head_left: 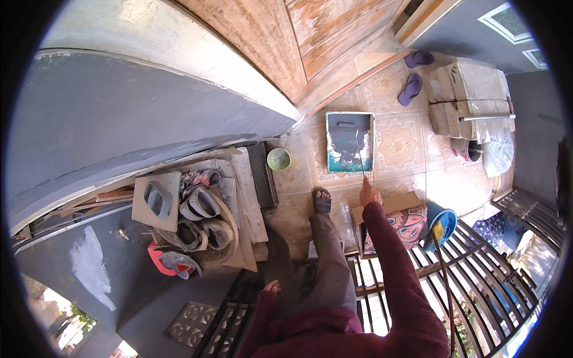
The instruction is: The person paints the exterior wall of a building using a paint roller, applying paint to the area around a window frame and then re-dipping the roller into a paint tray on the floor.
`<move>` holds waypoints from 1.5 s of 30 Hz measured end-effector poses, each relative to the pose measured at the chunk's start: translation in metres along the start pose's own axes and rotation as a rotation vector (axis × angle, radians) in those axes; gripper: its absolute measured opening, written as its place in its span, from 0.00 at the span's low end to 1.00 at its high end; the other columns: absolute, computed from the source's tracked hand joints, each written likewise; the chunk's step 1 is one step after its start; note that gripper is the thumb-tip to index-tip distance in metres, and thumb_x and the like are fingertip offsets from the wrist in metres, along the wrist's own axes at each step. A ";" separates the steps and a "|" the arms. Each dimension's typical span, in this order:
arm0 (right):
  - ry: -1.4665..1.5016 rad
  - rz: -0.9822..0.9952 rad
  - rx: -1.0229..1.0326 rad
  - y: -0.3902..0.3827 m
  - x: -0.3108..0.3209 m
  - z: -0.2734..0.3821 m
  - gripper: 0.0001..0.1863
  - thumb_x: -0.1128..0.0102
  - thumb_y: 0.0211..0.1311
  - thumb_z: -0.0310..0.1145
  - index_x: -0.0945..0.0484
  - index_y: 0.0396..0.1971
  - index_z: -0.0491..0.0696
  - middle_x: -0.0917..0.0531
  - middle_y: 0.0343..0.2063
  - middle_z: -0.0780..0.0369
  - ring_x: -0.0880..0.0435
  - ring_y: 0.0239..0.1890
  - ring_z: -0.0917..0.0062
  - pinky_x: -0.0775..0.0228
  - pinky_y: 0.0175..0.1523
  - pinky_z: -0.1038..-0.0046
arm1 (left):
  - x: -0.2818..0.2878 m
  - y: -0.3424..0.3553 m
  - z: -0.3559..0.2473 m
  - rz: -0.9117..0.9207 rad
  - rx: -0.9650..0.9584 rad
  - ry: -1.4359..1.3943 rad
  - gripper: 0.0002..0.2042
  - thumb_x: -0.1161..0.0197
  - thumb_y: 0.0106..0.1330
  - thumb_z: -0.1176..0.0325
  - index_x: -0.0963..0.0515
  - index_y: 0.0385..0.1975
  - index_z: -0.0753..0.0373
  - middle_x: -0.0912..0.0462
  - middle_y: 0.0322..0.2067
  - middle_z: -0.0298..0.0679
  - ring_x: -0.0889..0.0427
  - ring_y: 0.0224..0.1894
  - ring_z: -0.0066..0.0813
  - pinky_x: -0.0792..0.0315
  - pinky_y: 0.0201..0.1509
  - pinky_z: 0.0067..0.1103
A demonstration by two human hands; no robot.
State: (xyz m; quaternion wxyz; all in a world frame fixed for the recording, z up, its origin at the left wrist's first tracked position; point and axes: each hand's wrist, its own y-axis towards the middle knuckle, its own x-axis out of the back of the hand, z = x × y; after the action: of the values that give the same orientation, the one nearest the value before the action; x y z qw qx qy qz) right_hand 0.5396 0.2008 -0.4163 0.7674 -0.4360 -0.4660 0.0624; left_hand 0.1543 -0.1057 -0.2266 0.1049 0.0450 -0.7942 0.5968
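My right hand [370,193] is closed round the handle of a paint roller [345,125], my arm stretched out ahead over the floor. The roller's thin rod runs forward from my fist into a white-rimmed paint tray [327,143]. Dark grey paint lies in the tray, with white and green smears at its near end. The roller head rests inside, at the tray's far part. Low by my left thigh, my left hand [273,286] has its fingers curled in, and nothing shows in it.
A pale green bowl [279,159] sits left of the tray. Shoes and boards [197,209] are piled at the left. Purple slippers [410,89] and stacked boxes [468,98] lie far right. Near my right arm are a patterned box [406,230], a blue bucket [444,222] and metal railings [477,280].
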 end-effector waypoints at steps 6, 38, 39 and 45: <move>-0.054 0.022 0.008 -0.023 0.008 -0.014 0.24 0.63 0.70 0.43 0.34 0.64 0.64 0.18 0.42 0.46 0.20 0.47 0.49 0.30 0.53 0.51 | 0.005 -0.002 0.011 -0.008 0.036 0.036 0.20 0.54 0.71 0.68 0.31 0.61 0.68 0.24 0.56 0.50 0.22 0.56 0.37 0.32 0.62 0.29; 0.085 -0.367 0.482 -0.211 -0.022 -0.112 0.17 0.48 0.67 0.46 0.24 0.38 0.46 0.22 0.25 0.49 0.22 0.28 0.54 0.33 0.31 0.54 | 0.020 0.014 0.016 0.109 -0.342 -0.218 0.19 0.47 0.72 0.62 0.28 0.59 0.64 0.20 0.48 0.40 0.20 0.47 0.26 0.27 0.53 0.24; 0.221 -0.467 0.549 -0.237 -0.016 -0.103 0.15 0.46 0.67 0.44 0.24 0.35 0.45 0.23 0.23 0.51 0.23 0.25 0.56 0.34 0.29 0.56 | 0.026 0.025 0.022 0.120 -0.354 -0.140 0.19 0.48 0.72 0.63 0.27 0.58 0.64 0.19 0.47 0.39 0.20 0.46 0.25 0.27 0.53 0.23; 0.775 -0.030 0.244 -0.376 0.056 -0.056 0.14 0.43 0.63 0.38 0.28 0.35 0.40 0.25 0.18 0.61 0.25 0.13 0.79 0.35 0.14 0.76 | 0.021 0.009 -0.044 0.211 -0.716 0.453 0.14 0.43 0.69 0.66 0.23 0.52 0.63 0.16 0.39 0.39 0.17 0.38 0.26 0.24 0.45 0.24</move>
State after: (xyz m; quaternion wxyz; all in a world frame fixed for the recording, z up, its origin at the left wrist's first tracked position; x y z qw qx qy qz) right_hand 0.4965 -0.0356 -0.1163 0.9332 -0.3260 -0.1380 -0.0628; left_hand 0.1367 -0.0602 -0.2186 0.2238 -0.2077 -0.9083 0.2860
